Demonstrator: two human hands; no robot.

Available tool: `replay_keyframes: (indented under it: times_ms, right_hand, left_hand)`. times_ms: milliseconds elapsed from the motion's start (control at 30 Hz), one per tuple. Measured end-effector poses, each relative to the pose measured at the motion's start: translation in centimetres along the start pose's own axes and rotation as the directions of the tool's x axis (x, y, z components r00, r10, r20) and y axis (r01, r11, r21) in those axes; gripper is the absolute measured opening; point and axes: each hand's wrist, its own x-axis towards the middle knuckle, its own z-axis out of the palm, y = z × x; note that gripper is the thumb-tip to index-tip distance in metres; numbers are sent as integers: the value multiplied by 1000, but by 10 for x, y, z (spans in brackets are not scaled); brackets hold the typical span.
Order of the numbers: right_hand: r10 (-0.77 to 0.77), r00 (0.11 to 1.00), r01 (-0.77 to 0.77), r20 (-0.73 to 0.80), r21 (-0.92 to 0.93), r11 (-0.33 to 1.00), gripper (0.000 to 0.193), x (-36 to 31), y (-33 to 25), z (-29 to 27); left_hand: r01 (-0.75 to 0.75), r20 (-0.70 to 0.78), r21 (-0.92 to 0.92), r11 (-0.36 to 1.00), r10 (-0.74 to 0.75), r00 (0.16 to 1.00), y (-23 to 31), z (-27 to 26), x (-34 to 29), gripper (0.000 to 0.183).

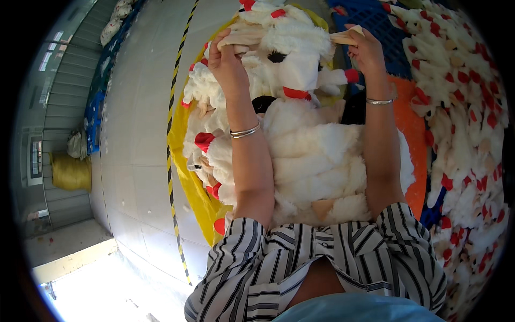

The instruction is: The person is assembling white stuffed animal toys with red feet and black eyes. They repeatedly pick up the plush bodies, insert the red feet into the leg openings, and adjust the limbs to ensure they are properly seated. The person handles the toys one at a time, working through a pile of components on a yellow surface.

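White plush piece (299, 72), one: fluffy, with a black eye patch and a red band at its lower end; stretched between the two hands, above a pile of similar plush.

Left hand (228, 63): raised at the piece's left side; fingers closed on a beige flap (244, 36) that runs in toward the plush. Double silver bangle (244, 131) at the wrist.

Right hand (368, 52): raised at the piece's right side, level with the left; fingers pinched on a second beige flap (342, 36), drawn out sideways. Single silver bangle (380, 101) at the wrist.

Cream plush bundle (316, 147): between the forearms, in front of the person's torso; folded, thick pile.

Red-tipped plush parts (204, 141): several, left of the left forearm, lying on a yellow sheet (189, 180).

Large heap of white plush (466, 115): far right, with many red tips.

Blue lattice crate (375, 21): beyond the right hand.

Orange sheet (416, 177): right of the right forearm.

Grey floor (137, 134): left, crossed by black-and-yellow tape (170, 115).

Yellow bundle (71, 172): far left, by the wall.

Garment: striped shirt (236, 268), black and white.
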Motion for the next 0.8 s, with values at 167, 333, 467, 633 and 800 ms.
replay_keyframes:
  times_ms: [167,333,467,633,800]
  right_hand:
    - [-99,991,124,-95,313,942,29,6,-14,-4]
    - [-173,976,126,130,310,943,29,8,-20,-16]
    - [-240,903,147,357,269,952,25,-10,-37,13]
    - [-267,842,220,469,153,963,24,-34,-49,59]
    - [-213,911,215,354,34,976,33,-50,-58,69]
  left_hand:
    - [44,-22,-39,998,-45,999,-4,-24,6,14]
    - [166,-92,-32,986,-168,981,-16,-42,11,11]
    - [110,-253,308,945,-30,967,-44,-55,14,13]
    - [-381,190,701,603,357,915,-25,23,-23,29]
    - [93,268,828,553,-536,801,-11,49,-48,26]
